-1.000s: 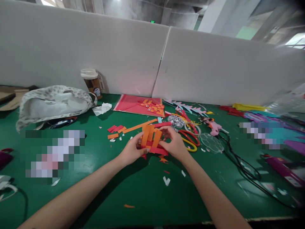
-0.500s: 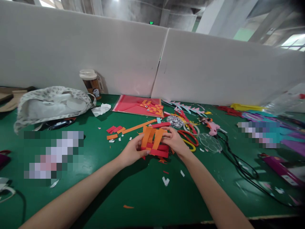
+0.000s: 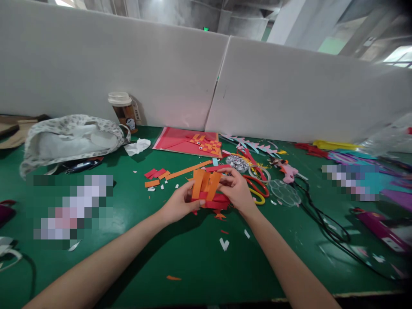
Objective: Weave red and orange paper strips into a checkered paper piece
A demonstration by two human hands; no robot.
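Between my hands, above the green table, is a weave of orange and red paper strips (image 3: 210, 191). My left hand (image 3: 178, 202) is closed on its left edge, the thumb across the front at the lower red strips. On the other side, my right hand (image 3: 237, 191) has its bent fingers at the upper right of the strips; its fingertips are partly behind the paper. The orange strips stand upright and the red ones cross them near the bottom. Just below lie orange-red paper scraps (image 3: 220, 215).
Loose red and orange strips (image 3: 189, 169) lie behind my hands, before a red paper sheet (image 3: 175, 141) bearing woven fish shapes. To the right are scissors (image 3: 257, 189), a pink glue gun (image 3: 289, 171) and black cords. A cloth bag (image 3: 72, 141) and a lidded cup (image 3: 123, 112) stand left.
The woven strips have tilted slightly, and the red strips at their lower right have shifted. Both hands keep nearly the same place; the view has moved a little.
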